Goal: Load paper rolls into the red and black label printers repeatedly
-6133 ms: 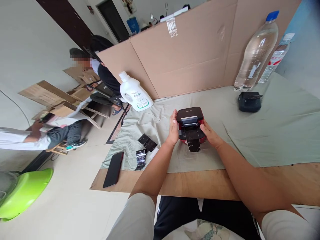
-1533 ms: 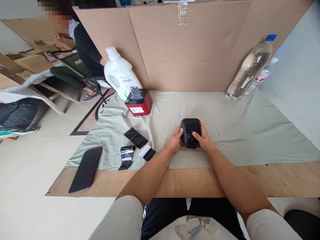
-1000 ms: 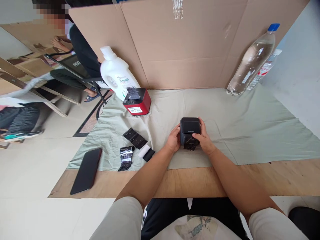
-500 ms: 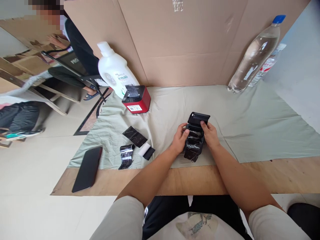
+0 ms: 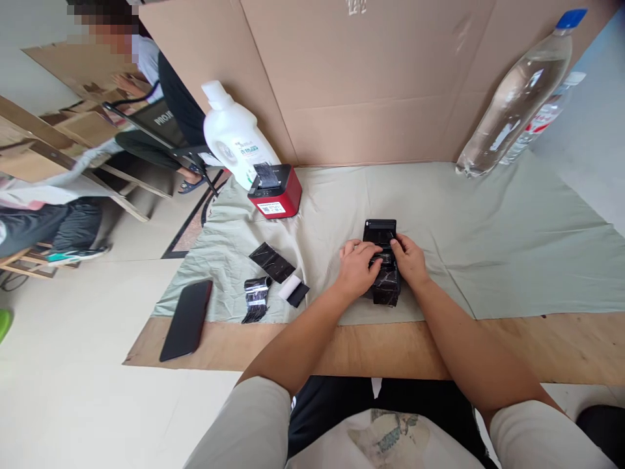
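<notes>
A small black device, looking like a portable printer [image 5: 381, 229], lies on the cloth in front of me with its lid tilted back. Shiny black film [image 5: 387, 286] fills its compartment and hangs over the near edge. My left hand [image 5: 359, 266] reaches across from the left, its thumb and fingers closing on the film inside; the fingertips are partly hidden. Along the right side, my right hand [image 5: 410, 260] grips the printer, thumb on the upper edge near the hinge. Left of my hands lie a flat piece of black film [image 5: 272, 262], a curled black strip [image 5: 256, 299] and a small black-and-white roll [image 5: 294, 290].
A red and black box-shaped machine [image 5: 276, 195] stands before a white detergent bottle [image 5: 239, 133]. A phone [image 5: 186, 319] lies at the table's left corner. Two water bottles [image 5: 517, 98] lean against the cardboard wall [image 5: 371, 78]. Another person [image 5: 180, 98] sits behind, at left.
My left hand has moved from the printer's left side onto its open compartment. The printer has straightened, and the whole view has shifted slightly.
</notes>
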`<state>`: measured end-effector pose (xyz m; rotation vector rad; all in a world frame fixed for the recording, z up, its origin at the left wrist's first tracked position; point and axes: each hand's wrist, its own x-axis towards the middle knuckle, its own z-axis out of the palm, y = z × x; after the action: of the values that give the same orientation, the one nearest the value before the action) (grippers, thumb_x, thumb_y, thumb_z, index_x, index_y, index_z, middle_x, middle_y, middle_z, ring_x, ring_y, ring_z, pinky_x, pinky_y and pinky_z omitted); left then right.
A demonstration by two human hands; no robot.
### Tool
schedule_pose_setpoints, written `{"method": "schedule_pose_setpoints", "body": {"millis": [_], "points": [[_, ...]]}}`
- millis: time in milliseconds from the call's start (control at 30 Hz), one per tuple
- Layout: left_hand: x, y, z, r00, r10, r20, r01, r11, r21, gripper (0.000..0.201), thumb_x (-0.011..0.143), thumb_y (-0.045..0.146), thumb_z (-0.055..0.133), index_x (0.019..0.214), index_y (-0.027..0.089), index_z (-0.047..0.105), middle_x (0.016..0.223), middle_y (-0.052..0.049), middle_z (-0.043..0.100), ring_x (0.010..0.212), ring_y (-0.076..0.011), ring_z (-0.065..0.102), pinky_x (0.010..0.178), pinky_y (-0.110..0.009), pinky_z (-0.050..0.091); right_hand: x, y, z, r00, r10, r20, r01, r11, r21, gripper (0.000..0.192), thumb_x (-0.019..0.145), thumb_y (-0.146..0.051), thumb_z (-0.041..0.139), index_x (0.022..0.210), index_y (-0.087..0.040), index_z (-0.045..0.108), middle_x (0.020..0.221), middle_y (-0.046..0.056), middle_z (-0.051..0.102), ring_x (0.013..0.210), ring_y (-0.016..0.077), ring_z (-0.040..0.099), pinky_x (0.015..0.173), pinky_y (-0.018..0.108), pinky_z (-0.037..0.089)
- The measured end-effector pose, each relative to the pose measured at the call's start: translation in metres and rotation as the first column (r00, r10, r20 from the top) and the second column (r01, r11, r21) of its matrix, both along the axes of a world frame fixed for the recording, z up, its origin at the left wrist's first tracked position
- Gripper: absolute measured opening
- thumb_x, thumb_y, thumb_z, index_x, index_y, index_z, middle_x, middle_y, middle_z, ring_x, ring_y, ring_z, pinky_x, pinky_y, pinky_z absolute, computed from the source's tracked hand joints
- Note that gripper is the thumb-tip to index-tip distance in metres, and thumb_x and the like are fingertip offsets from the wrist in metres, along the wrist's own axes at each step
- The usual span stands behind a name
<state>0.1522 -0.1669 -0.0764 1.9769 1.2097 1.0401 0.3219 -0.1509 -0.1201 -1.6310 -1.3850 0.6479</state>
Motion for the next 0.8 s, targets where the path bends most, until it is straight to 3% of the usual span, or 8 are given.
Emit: {"method": "schedule_pose_setpoints", "body": {"millis": [133, 300, 367, 467, 533, 667, 733, 800], "points": [[0.002, 0.010, -0.001, 0.984, -0.157, -0.086, 0.157, 0.988, 0.000, 0.016, 0.083, 0.024, 0.062, 0.094, 0.026, 0.074, 0.102, -0.009, 0.068, 0.113, -0.0334, 0.046, 0.113, -0.053, 0.014, 0.000, -0.001, 0.000, 0.997, -0.010, 0.075, 0.010, 1.000, -0.006, 0.058, 0.090, -0.054, 0.038, 0.122, -0.015, 0.066, 0.112, 0.014, 0.073, 0.105, 0.0297, 0.064, 0.095, 0.048, 0.048], [0.009, 0.026, -0.001, 0.975, -0.205, -0.086, 0.202, 0.979, -0.039, 0.023, 0.075, 0.036, 0.075, 0.062, 0.019, 0.066, 0.084, -0.011, 0.060, 0.113, -0.0375, 0.045, 0.113, -0.057, 0.003, 0.001, 0.001, -0.002, 0.992, 0.002, 0.122, 0.001, 1.000, -0.018, 0.059, 0.089, -0.054, 0.037, 0.122, -0.014, 0.066, 0.111, 0.015, 0.073, 0.102, 0.0298, 0.063, 0.093, 0.047, 0.048], [0.011, 0.029, 0.009, 0.952, -0.226, -0.208, 0.211, 0.973, -0.091, 0.025, 0.075, 0.038, 0.075, 0.063, 0.019, 0.064, 0.088, -0.011, 0.061, 0.117, -0.0377, 0.044, 0.114, -0.060, 0.004, 0.002, 0.001, -0.003, 0.993, -0.005, 0.115, 0.005, 1.000, -0.007, 0.059, 0.088, -0.055, 0.038, 0.120, -0.015, 0.067, 0.108, 0.014, 0.073, 0.100, 0.0296, 0.064, 0.091, 0.047, 0.049], [0.012, 0.023, 0.032, 0.791, -0.287, -0.541, 0.224, 0.958, -0.182, 0.019, 0.085, 0.038, 0.064, 0.087, 0.018, 0.066, 0.105, -0.010, 0.065, 0.125, -0.0348, 0.042, 0.114, -0.064, 0.008, 0.001, 0.002, -0.004, 0.996, -0.022, 0.086, 0.020, 1.000, 0.024, 0.057, 0.087, -0.056, 0.040, 0.115, -0.016, 0.069, 0.103, 0.013, 0.074, 0.095, 0.0298, 0.064, 0.086, 0.047, 0.049], [0.011, 0.018, 0.044, 0.711, -0.313, -0.630, 0.242, 0.950, -0.198, 0.018, 0.090, 0.034, 0.059, 0.099, 0.019, 0.063, 0.111, -0.008, 0.065, 0.130, -0.0315, 0.041, 0.115, -0.066, 0.005, 0.001, 0.002, -0.003, 0.996, -0.029, 0.078, 0.027, 0.999, 0.036, 0.056, 0.086, -0.055, 0.041, 0.113, -0.016, 0.070, 0.100, 0.014, 0.075, 0.093, 0.0304, 0.064, 0.085, 0.048, 0.049], [0.001, 0.011, 0.044, 0.843, -0.280, -0.459, 0.252, 0.960, -0.122, 0.017, 0.088, 0.028, 0.064, 0.102, 0.020, 0.057, 0.108, -0.005, 0.066, 0.117, -0.0229, 0.055, 0.120, -0.059, 0.005, 0.002, 0.002, -0.003, 0.996, -0.022, 0.084, 0.020, 0.999, 0.027, 0.058, 0.084, -0.053, 0.040, 0.114, -0.014, 0.069, 0.102, 0.016, 0.074, 0.096, 0.0317, 0.064, 0.088, 0.050, 0.048], [-0.017, 0.009, 0.041, 0.953, -0.219, -0.209, 0.201, 0.974, -0.102, 0.020, 0.087, 0.031, 0.065, 0.101, 0.020, 0.055, 0.106, -0.005, 0.065, 0.108, -0.0203, 0.060, 0.117, -0.050, 0.025, 0.002, 0.001, -0.003, 0.997, -0.011, 0.076, 0.010, 1.000, 0.020, 0.056, 0.084, -0.052, 0.041, 0.115, -0.015, 0.069, 0.103, 0.015, 0.074, 0.096, 0.0311, 0.064, 0.088, 0.049, 0.048], [-0.048, 0.003, 0.043, 0.982, -0.166, 0.084, 0.179, 0.969, -0.170, 0.027, 0.086, 0.039, 0.066, 0.101, 0.020, 0.054, 0.104, -0.006, 0.065, 0.100, -0.0195, 0.062, 0.102, -0.041, 0.044, 0.003, 0.001, -0.003, 0.998, -0.007, 0.067, 0.006, 1.000, 0.019, 0.052, 0.085, -0.051, 0.043, 0.114, -0.017, 0.069, 0.102, 0.014, 0.074, 0.095, 0.0304, 0.064, 0.087, 0.048, 0.049]]}}
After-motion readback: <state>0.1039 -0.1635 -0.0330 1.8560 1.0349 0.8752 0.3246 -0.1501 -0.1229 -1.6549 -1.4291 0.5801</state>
